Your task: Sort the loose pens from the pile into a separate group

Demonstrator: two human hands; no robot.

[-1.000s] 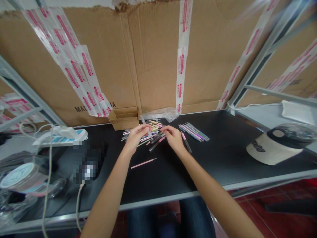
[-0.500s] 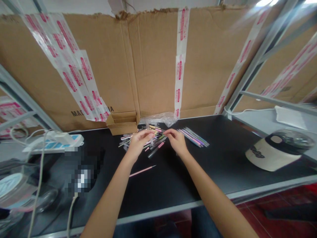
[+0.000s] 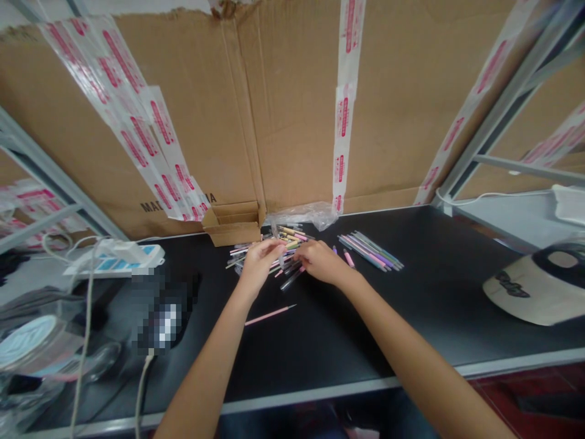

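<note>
My left hand (image 3: 261,259) is closed in a pinch on a thin clear plastic piece (image 3: 280,258), at the left of a loose pile of pens (image 3: 292,231). My right hand (image 3: 320,261) reaches over the pile's right side with fingers curled and closed. What those fingertips hold, if anything, is too small to make out. Right of that hand lie a short pink piece (image 3: 349,258) and a neat row of pastel pens (image 3: 371,251). Nearer to me, a single pink stick with a pointed grey tip (image 3: 270,314) rests on the black table (image 3: 329,347).
Behind the pile stand a small open cardboard box (image 3: 233,233) and a crumpled clear bag (image 3: 304,214), against a tall cardboard wall (image 3: 297,122). To the left are a power strip (image 3: 148,259) and cables. A beige-and-black appliance (image 3: 525,289) sits at the right.
My right hand has turned over and curled its fingers lower into the pile. The short pink piece now shows beside the row. My left hand keeps its pinch; the view has shifted slightly.
</note>
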